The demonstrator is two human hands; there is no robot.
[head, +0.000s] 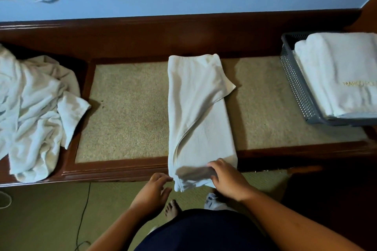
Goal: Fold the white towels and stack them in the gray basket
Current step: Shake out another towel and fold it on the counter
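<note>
A white towel (199,108), folded into a long strip, lies across the middle of the bench with its near end hanging over the front edge. My right hand (226,177) grips that near end from the right. My left hand (153,191) hovers just left of the same end with fingers apart, holding nothing. At the right stands the gray basket (295,85) with folded white towels (338,71) stacked in it. A crumpled heap of white towels (34,108) lies at the bench's left end.
The bench has a dark wooden frame (122,169) and a beige carpeted top (126,112), with a blue wall behind. A black cable (83,210) runs over the green floor below. My bare foot (172,209) stands near the bench.
</note>
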